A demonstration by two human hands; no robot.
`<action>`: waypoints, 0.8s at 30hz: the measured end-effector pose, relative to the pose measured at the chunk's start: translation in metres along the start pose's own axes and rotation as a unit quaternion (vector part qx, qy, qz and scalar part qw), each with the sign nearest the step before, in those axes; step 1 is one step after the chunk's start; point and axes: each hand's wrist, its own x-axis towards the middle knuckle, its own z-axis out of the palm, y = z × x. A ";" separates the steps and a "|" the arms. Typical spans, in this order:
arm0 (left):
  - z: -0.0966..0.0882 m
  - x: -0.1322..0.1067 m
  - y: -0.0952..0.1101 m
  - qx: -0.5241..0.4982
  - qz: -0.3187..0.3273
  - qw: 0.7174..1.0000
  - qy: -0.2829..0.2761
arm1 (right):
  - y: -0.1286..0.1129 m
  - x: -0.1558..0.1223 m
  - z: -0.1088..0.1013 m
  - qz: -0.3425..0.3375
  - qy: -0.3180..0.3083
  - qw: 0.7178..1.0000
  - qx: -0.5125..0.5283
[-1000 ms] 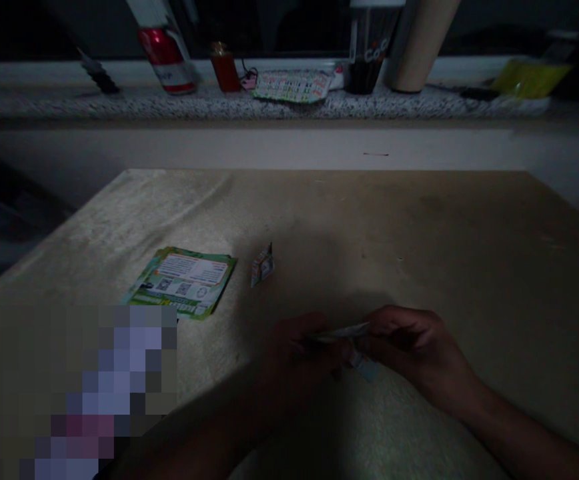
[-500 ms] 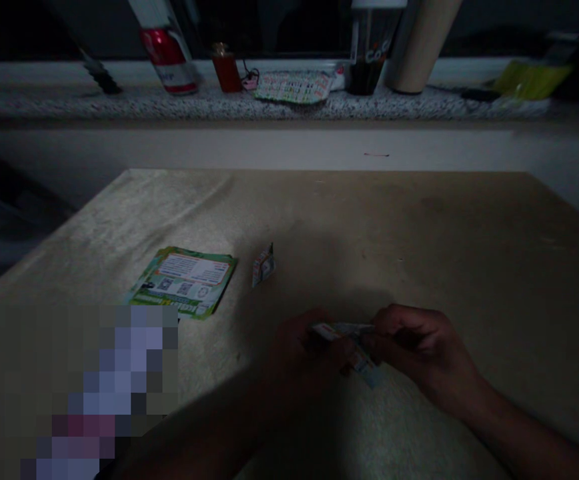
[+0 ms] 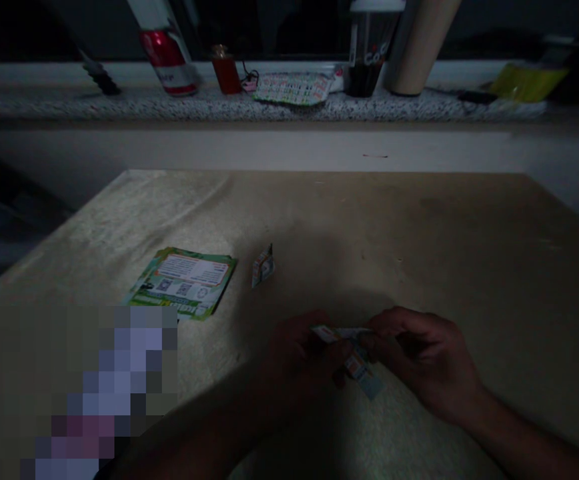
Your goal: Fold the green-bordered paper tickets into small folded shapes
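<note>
Between my two hands is a small folded piece of printed paper, with a pale blue end slanting down toward me. My left hand is closed on its left side, the thumb lying over the paper. Thumb and fingertips of my right hand pinch its upper right part. Farther off on the table stands a small folded paper piece with similar print. To its left lies a stack of green and white printed leaflets.
The table ends at a white wall. Along the speckled sill behind stand a red and white bottle, an amber bottle, a crumpled printed packet, a dark-filled cup and a tan cylinder. A pixelated patch hides the lower left.
The paper's lower end has swung slightly down and right, showing more of its print and pale blue tip. My right hand has shifted a little. The leaflets and standing piece stay put.
</note>
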 end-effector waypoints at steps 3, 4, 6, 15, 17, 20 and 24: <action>0.000 0.000 0.001 -0.008 0.005 1.000 0.006 | -0.001 0.001 -0.001 -0.011 0.006 1.000 -0.019; 0.000 0.001 0.000 -0.014 0.006 1.000 0.007 | -0.002 0.002 -0.001 -0.012 0.007 1.000 -0.025; 0.001 0.001 0.000 -0.022 0.003 1.000 0.007 | -0.002 0.002 -0.003 -0.017 0.007 0.999 -0.040; 0.001 0.001 0.000 -0.029 -0.006 1.000 -0.002 | 0.001 0.000 -0.005 -0.036 -0.007 0.995 -0.098; 0.001 0.001 -0.001 -0.019 -0.002 1.000 -0.004 | 0.002 0.000 -0.005 -0.040 -0.006 0.994 -0.102; 0.001 0.000 0.000 0.023 0.008 0.999 0.024 | 0.001 0.001 -0.007 -0.031 0.005 0.997 -0.072; 0.002 0.001 0.004 0.066 0.048 0.989 0.123 | 0.000 0.002 -0.009 -0.003 -0.021 1.000 -0.008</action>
